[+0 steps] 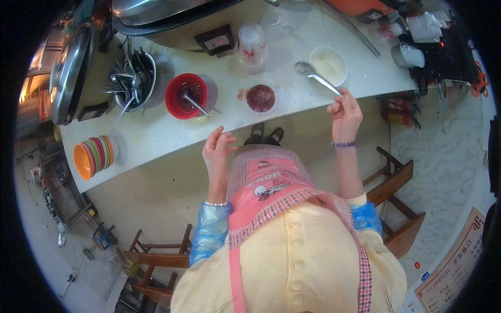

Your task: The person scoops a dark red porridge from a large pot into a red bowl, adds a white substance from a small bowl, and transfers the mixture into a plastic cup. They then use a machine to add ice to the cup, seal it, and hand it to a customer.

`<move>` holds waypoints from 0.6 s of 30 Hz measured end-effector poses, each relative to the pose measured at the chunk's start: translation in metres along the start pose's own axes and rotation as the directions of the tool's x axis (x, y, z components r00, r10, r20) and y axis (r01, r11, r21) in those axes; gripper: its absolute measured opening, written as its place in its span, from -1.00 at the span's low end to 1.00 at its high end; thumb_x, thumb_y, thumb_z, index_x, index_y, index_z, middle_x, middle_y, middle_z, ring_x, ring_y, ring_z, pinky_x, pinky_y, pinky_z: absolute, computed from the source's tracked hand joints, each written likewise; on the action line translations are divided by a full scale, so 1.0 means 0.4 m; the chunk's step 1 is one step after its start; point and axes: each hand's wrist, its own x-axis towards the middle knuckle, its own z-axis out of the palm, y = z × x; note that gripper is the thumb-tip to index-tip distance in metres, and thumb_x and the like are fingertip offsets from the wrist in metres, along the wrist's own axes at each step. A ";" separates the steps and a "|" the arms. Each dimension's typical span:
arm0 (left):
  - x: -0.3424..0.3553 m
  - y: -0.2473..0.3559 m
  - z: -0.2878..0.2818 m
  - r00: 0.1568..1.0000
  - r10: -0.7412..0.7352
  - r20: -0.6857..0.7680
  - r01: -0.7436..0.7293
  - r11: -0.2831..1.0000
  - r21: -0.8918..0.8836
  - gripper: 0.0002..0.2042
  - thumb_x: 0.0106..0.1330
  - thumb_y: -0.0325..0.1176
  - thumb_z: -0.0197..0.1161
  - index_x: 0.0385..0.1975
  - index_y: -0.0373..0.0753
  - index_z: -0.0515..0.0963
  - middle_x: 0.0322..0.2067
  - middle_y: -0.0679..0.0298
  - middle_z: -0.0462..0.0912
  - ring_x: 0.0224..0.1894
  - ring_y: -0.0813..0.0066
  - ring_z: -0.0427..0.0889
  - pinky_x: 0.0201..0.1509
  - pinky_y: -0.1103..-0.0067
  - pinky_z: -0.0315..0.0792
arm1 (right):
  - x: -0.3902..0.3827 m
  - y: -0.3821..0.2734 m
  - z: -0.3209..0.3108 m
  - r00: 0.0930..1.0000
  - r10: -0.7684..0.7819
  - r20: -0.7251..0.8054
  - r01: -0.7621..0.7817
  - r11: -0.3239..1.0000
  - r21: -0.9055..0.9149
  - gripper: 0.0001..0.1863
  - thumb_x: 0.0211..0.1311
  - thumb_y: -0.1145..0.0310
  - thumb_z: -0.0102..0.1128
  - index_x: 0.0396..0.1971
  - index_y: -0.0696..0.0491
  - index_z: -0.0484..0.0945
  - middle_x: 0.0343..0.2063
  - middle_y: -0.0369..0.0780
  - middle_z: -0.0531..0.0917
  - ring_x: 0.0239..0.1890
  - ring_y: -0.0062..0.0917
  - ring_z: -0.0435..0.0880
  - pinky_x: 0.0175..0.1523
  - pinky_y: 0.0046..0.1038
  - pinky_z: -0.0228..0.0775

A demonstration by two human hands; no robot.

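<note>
My right hand (345,116) is closed round the handle of a metal spoon (324,82). The spoon's bowl hangs by the left rim of a white tub (329,63) of pale, creamy stuff; whether it touches the rim I cannot tell. My left hand (217,148) is held off the counter's front edge, fingers loosely bent and apart, with nothing in it. Between the hands on the counter stands a clear cup (260,98) filled with dark red stuff. Left of it, a red bowl (180,99) holds dark bits and a second spoon (196,104).
Behind the cup rises a stack of clear plastic cups (251,47). A white bowl of spoons (134,78) and stacked coloured bowls (94,156) stand at the left. Large lidded pots (172,26) line the back. Wooden stools (394,180) are beside me on the floor.
</note>
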 end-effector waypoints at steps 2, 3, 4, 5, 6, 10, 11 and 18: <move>0.004 0.003 0.004 1.000 -0.003 0.008 0.003 1.000 0.003 -0.61 0.39 -0.34 0.15 0.14 -0.41 0.44 -0.15 0.15 0.60 -0.16 0.46 0.63 -0.19 0.57 0.57 | 0.063 0.008 -0.042 0.996 -0.024 -0.090 0.026 0.999 0.025 -0.60 0.47 0.39 -0.03 0.17 0.33 0.37 -0.37 -0.15 0.63 -0.48 -0.59 0.56 -0.27 -0.45 0.53; 0.006 0.005 0.006 1.000 -0.003 0.010 0.003 1.000 0.004 -0.61 0.39 -0.34 0.15 0.14 -0.41 0.45 -0.15 0.16 0.60 -0.16 0.46 0.63 -0.19 0.57 0.57 | 0.087 0.016 -0.055 0.993 -0.021 -0.118 0.024 1.000 0.020 -0.59 0.47 0.39 -0.04 0.18 0.33 0.36 -0.37 -0.15 0.63 -0.47 -0.59 0.57 -0.24 -0.43 0.54; 0.008 0.008 0.009 1.000 -0.008 0.014 0.008 1.000 0.009 -0.61 0.39 -0.34 0.15 0.14 -0.41 0.45 -0.15 0.16 0.60 -0.16 0.47 0.63 -0.19 0.57 0.57 | 0.108 0.024 -0.065 0.989 -0.018 -0.148 0.020 1.000 0.016 -0.59 0.48 0.38 -0.05 0.18 0.33 0.34 -0.37 -0.14 0.63 -0.46 -0.59 0.57 -0.22 -0.42 0.54; 0.010 0.012 0.012 1.000 -0.013 0.019 0.012 1.000 0.016 -0.62 0.39 -0.34 0.15 0.14 -0.41 0.45 -0.15 0.16 0.60 -0.16 0.47 0.63 -0.19 0.57 0.57 | 0.127 0.032 -0.072 0.984 -0.016 -0.179 0.018 1.000 0.012 -0.58 0.49 0.38 -0.07 0.19 0.34 0.33 -0.37 -0.14 0.63 -0.44 -0.59 0.57 -0.19 -0.41 0.55; 0.012 0.016 0.014 1.000 -0.018 0.026 0.017 1.000 0.022 -0.62 0.39 -0.34 0.15 0.14 -0.40 0.45 -0.15 0.16 0.60 -0.16 0.47 0.63 -0.19 0.57 0.57 | 0.145 0.041 -0.077 0.979 -0.001 -0.204 0.006 1.000 0.024 -0.53 0.49 0.33 -0.06 0.23 0.34 0.29 -0.37 -0.12 0.64 -0.52 -0.58 0.55 -0.27 -0.39 0.57; 0.019 0.013 0.009 0.999 -0.028 0.016 0.028 1.000 0.007 -0.61 0.38 -0.34 0.16 0.14 -0.41 0.45 -0.15 0.17 0.61 -0.17 0.47 0.63 -0.20 0.58 0.57 | 0.152 0.035 -0.097 0.989 -0.011 -0.146 -0.072 0.832 -0.550 -0.42 0.37 0.26 0.14 0.26 0.28 0.28 -0.36 -0.10 0.66 -0.53 -0.56 0.59 -0.34 -0.38 0.57; 0.019 0.008 0.003 1.000 -0.030 0.001 0.030 1.000 -0.002 -0.61 0.38 -0.34 0.16 0.14 -0.41 0.45 -0.16 0.17 0.61 -0.17 0.48 0.63 -0.20 0.58 0.57 | 0.101 -0.018 -0.022 0.995 -0.045 -0.093 -0.040 0.665 -0.746 -0.39 0.32 0.25 0.19 0.25 0.27 0.30 -0.36 -0.11 0.67 -0.51 -0.55 0.61 -0.31 -0.38 0.57; 0.036 0.026 0.023 0.999 -0.030 0.020 0.029 0.999 0.019 -0.60 0.37 -0.34 0.15 0.14 -0.42 0.44 -0.15 0.15 0.62 -0.16 0.47 0.64 -0.19 0.59 0.57 | -0.077 0.082 0.240 0.623 -0.040 0.781 0.782 0.057 -0.621 0.00 -0.20 0.07 0.55 0.32 0.01 0.30 0.25 -0.02 0.38 0.31 -0.11 0.32 0.29 -0.16 0.25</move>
